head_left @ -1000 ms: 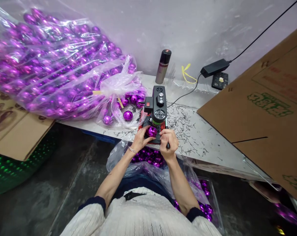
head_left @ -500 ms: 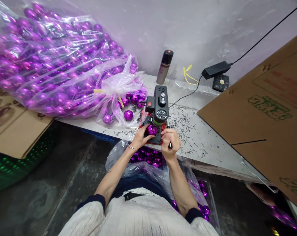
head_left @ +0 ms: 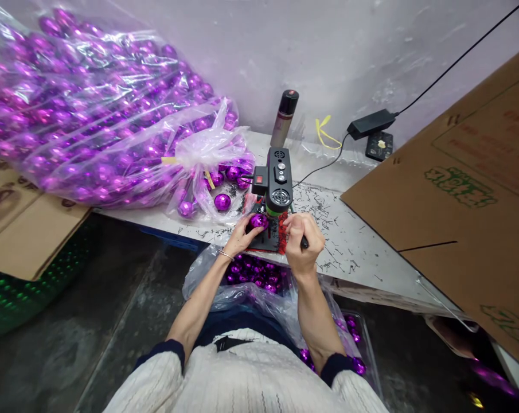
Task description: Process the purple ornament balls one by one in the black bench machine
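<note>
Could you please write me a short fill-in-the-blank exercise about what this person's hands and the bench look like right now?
1. The left hand holds a shiny ball coloured ____.
2. The right hand grips the machine's black ____.
3. The spray can behind the small black machine stands ____.
4. The big clear bag of balls lies to the machine's ____.

Missing words: purple; lever; upright; left

The green print on the cardboard box (head_left: 461, 186) is too blurred to read.
</note>
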A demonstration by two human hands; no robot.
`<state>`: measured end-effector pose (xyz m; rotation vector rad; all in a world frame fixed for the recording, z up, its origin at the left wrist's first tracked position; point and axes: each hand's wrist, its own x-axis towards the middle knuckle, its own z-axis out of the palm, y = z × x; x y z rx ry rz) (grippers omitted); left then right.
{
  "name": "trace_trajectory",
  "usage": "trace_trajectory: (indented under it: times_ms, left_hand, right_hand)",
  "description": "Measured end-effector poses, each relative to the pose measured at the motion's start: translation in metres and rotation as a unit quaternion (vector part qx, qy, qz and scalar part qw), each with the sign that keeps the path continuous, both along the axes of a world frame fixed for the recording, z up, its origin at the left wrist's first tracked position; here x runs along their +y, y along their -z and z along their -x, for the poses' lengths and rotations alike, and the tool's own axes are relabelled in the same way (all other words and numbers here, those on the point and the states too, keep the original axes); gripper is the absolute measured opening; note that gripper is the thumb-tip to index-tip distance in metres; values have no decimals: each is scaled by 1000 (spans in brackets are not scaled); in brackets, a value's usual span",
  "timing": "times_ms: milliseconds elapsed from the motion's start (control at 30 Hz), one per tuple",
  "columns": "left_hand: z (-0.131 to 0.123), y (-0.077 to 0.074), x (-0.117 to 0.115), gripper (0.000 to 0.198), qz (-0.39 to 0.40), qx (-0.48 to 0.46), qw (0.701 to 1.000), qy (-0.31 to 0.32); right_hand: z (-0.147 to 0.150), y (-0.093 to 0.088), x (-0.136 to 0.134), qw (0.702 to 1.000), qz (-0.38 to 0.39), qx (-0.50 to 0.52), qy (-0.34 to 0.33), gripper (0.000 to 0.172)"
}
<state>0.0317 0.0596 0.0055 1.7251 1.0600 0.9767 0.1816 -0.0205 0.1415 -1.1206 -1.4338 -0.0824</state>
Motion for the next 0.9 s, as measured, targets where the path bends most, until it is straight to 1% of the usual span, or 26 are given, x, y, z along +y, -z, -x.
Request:
trace_trajectory:
  times_ms: [100,167,233,367,533,667,767,900]
  left_hand:
    - [-1,6,5,57,42,-38,998,-9]
    - [-1,9,8,55,48,-54,997,-3]
    - [-1,12,10,53,31,-38,999,-6]
    - [2,12,8,50,-18,41,999,-23]
    - [3,4,2,52,-76,110,991,-22]
    - [-3,-2,-5,58,-109,153,982,-13]
    - [-13,0,-10,61,-135,150,979,-28]
    - [-25,12,-16,62,-173,98,979,-46]
  right_hand:
    - [-1,0,0,1000,-3,-14,4,27]
    - [-1,1,1,1000,-4,-20,10,28]
    - [-1,2,1,1000,-6,-22,10,27]
    - [-2,4,0,1000,-17,-23,-1,26]
    - [-1,4,0,999,-24,-30,-5,26]
    - [-1,4,-1,999,-22,-28,-4,26]
    - [-2,5,-2,999,-21,-33,-4,25]
    - [-3,8,-3,999,-18,-44,-2,24]
